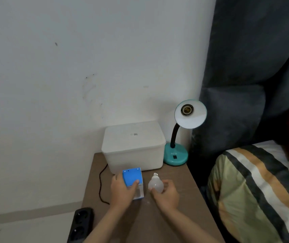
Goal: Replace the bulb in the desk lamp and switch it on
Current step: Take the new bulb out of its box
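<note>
On the brown nightstand (pixel 166 216), right hand (pixel 166 194) has its fingers wrapped round a frosted white bulb (pixel 155 185), screw base pointing away. Left hand (pixel 121 190) grips the blue bulb box (pixel 133 179). Teal desk lamp (pixel 177 151) sits at the back corner, socket (pixel 186 109) bare.

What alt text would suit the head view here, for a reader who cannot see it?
Over a brown bedside table, the right hand holds a white bulb and the left hand a blue bulb box. Behind, a teal desk lamp shows an empty socket, beside a white lidded box.
</note>
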`<act>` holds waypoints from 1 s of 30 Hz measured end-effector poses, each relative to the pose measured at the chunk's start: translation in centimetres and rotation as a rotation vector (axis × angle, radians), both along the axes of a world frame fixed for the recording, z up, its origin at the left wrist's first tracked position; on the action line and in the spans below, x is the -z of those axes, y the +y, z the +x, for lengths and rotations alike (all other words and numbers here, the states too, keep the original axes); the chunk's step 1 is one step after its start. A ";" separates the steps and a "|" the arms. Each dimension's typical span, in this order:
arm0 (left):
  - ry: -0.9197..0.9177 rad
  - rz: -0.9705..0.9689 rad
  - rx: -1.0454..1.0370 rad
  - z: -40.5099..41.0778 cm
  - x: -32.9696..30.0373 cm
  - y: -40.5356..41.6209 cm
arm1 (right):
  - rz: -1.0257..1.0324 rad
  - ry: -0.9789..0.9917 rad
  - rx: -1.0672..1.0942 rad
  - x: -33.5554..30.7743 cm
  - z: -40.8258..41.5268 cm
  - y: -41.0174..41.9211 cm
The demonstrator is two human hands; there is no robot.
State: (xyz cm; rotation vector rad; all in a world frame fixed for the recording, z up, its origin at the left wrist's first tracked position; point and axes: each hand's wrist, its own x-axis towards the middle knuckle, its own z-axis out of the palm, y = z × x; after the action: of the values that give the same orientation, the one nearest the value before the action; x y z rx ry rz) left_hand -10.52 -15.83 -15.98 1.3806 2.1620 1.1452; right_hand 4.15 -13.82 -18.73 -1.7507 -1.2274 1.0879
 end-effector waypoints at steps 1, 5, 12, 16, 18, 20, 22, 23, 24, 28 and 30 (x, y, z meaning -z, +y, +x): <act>-0.022 0.027 0.010 0.1 0.1 0.0 | -0.006 -0.013 -0.006 0.3 -0.4 0.1; -0.062 0.083 -0.006 0.4 0.5 -0.3 | -0.043 -0.064 -0.029 0.5 -1.4 0.3; -0.175 0.113 -0.047 0.3 1.4 -0.5 | 0.186 -0.125 -0.057 -0.6 -1.0 0.3; -0.192 0.110 -0.059 0.1 1.5 -0.4 | 0.352 -0.052 -0.174 -2.3 -1.6 0.2; -0.200 0.119 -0.059 -0.1 1.5 -0.5 | 0.265 -0.026 -0.228 -2.7 -2.1 0.5; -0.202 0.121 -0.057 -0.3 1.4 -0.6 | 0.177 -0.010 -0.271 -2.9 -2.4 0.8; -0.196 0.119 -0.043 -0.6 1.5 -0.6 | 0.148 0.035 -0.313 -3.0 -2.5 1.0; -0.199 0.114 -0.030 -0.7 1.6 -0.6 | 0.140 0.056 -0.333 -2.9 -2.6 1.0; -0.206 0.110 -0.013 -0.8 1.6 -0.7 | 0.131 0.072 -0.346 -2.8 -2.7 0.9; -0.216 0.128 0.065 -1.3 1.7 -1.0 | 0.133 0.121 -0.332 -2.5 -3.0 0.8; -0.233 0.144 0.111 -1.5 1.5 -1.1 | 0.155 0.143 -0.339 -2.6 -3.0 0.9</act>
State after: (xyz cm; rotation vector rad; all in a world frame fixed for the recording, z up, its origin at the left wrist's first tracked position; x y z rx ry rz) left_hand -12.06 -16.95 -17.48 1.3325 1.8506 1.3665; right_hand 1.16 -12.95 -16.11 -1.3550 -1.5095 1.2480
